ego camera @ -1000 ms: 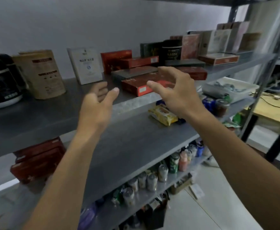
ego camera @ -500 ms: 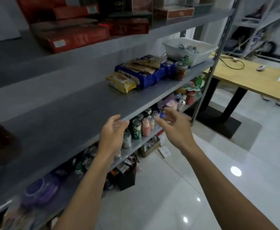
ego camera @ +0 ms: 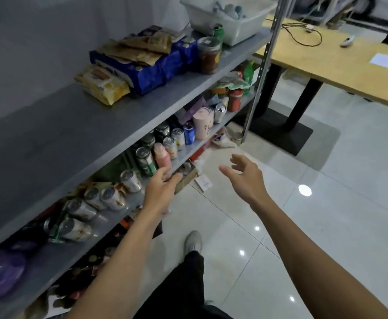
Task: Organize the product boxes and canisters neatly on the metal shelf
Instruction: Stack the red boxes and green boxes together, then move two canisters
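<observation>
**Both hands empty in front of the can tier**

The left hand (ego camera: 160,189) reaches forward, palm turned inward, at the front edge of the lower tier of the metal shelf (ego camera: 73,134). Its fingers are loosely straight and hold nothing. The fingertips lie just beside a green can (ego camera: 146,161), though whether they touch it cannot be told. The right hand (ego camera: 246,178) hangs over the floor (ego camera: 326,215), well apart from the shelf, with thumb and fingers spread and slightly bent, also holding nothing.

The shelf boards are flat, matt grey metal, carried by a perforated steel post (ego camera: 264,65) at the far right. On the lower tier stand and lie shiny round drink cans (ego camera: 110,196), some tipped on their sides at the near left. A pink bottle (ego camera: 162,155) and a pale pink canister (ego camera: 202,122) stand farther along. On the tier above, a crinkled yellow packet (ego camera: 103,82) leans on glossy blue packs (ego camera: 151,70). Past them stand a clear lidded jar (ego camera: 209,55) and a white plastic tub (ego camera: 246,21). The floor is glossy white tile. A pale wooden table (ego camera: 340,72) stands at the far right
</observation>
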`<state>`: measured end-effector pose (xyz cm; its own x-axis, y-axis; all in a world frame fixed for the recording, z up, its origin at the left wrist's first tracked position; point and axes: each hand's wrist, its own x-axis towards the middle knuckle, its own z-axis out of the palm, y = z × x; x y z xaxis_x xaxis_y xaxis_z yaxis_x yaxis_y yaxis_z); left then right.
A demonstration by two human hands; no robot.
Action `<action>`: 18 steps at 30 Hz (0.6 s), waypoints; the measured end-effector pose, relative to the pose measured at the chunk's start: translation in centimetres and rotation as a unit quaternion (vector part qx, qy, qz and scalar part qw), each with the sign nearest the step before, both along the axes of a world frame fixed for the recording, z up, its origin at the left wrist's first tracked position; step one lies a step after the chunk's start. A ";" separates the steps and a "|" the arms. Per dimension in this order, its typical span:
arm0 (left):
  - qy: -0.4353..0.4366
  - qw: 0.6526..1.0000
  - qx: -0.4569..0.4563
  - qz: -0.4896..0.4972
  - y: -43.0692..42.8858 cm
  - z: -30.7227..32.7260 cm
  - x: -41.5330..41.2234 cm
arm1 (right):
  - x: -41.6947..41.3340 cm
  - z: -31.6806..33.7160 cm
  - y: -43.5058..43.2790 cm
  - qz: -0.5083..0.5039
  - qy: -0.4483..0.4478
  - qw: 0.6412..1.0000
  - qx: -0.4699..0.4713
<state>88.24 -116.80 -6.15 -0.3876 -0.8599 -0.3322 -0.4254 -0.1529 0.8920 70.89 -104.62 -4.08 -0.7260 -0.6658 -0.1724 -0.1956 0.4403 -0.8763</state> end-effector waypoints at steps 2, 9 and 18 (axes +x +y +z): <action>-0.002 1.000 0.014 -0.001 -1.7 -1.8 -2.7 | -2.5 -1.7 -1.6 -0.002 -0.009 1.000 0.017; -0.029 0.998 0.039 -0.029 -8.4 -8.7 -12.1 | -11.0 -8.8 -8.6 0.003 -0.030 0.997 0.077; -0.095 0.990 0.086 -0.050 -13.0 -23.3 -20.1 | -18.6 -24.5 -15.2 0.028 -0.076 0.985 0.151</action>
